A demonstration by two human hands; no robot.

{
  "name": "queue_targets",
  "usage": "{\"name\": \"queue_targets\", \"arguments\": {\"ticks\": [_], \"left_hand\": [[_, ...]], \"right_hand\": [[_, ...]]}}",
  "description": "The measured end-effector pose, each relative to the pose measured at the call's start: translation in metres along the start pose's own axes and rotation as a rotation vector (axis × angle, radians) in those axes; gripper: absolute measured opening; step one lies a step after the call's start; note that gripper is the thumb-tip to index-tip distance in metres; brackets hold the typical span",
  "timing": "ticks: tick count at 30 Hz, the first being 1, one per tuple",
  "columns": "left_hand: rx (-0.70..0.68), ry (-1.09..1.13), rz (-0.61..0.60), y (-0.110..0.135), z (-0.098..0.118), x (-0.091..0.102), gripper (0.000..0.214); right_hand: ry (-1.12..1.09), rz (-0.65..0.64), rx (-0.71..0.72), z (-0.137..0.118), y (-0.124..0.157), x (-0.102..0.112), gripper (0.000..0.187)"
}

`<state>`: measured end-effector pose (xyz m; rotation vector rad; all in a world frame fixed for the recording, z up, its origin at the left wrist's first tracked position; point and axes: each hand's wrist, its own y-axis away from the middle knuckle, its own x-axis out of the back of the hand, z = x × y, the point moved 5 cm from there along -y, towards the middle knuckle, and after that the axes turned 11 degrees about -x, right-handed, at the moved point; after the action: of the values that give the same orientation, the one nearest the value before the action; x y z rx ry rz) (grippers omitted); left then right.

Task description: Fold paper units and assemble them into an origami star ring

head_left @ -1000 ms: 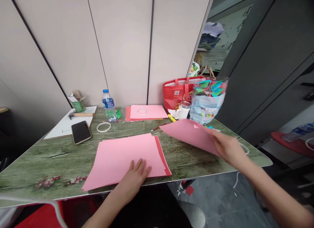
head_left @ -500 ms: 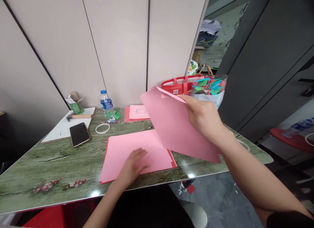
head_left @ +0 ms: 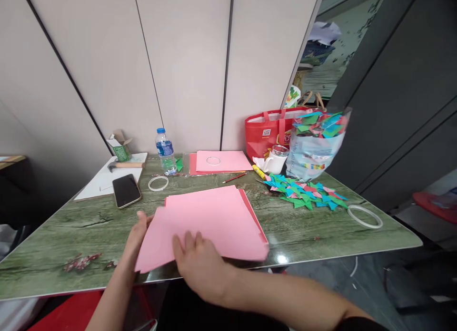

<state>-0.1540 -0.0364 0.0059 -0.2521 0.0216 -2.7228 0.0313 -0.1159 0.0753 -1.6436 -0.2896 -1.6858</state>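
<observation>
A pink sheet of paper [head_left: 221, 238], perhaps more than one layer, lies slanted over a stack of pink paper [head_left: 207, 198] with red paper [head_left: 253, 214] showing at its right edge. My right hand [head_left: 203, 267] grips the near edge of the upper sheet, fingers on top and thumb out of sight. At the sheet's left edge is my left hand [head_left: 135, 233], its visible fingers stretched out and partly covered by the paper. The sheet's near corners are blurred and reach over the table's front edge.
Cut paper pieces [head_left: 307, 193] are spread at right beside a filled plastic bag [head_left: 314, 152], a white mug [head_left: 276, 160] and a red bag [head_left: 255, 136]. A white ring [head_left: 364, 217] lies near the right edge. At left are a phone [head_left: 126, 190], a hammer [head_left: 126, 165] and a water bottle [head_left: 165, 152].
My right hand has brought the raised pink sheet down and left onto the stack. My left hand has moved off the stack's top to the left edge. The view has shifted slightly.
</observation>
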Motion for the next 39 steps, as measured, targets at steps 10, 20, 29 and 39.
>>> {"name": "queue_targets", "arguments": {"ticks": [10,20,29,39], "left_hand": [[0.101,0.231,-0.111,0.01,-0.008,-0.022,0.049],[-0.226,-0.155,-0.11,0.0,-0.003,-0.021,0.043],[-1.056,-0.853,-0.575,0.071,0.054,-0.123,0.051],[-1.117,-0.926,-0.665,0.089,0.049,-0.178,0.053]], "right_hand": [[-0.037,-0.186,-0.031,-0.004,0.003,-0.066,0.047],[-0.201,-0.17,0.034,0.037,0.007,-0.069,0.039],[-1.224,0.448,-0.931,0.182,0.086,-0.072,0.024],[-2.001,0.24,-1.276,0.204,0.13,-0.09,0.038]]}}
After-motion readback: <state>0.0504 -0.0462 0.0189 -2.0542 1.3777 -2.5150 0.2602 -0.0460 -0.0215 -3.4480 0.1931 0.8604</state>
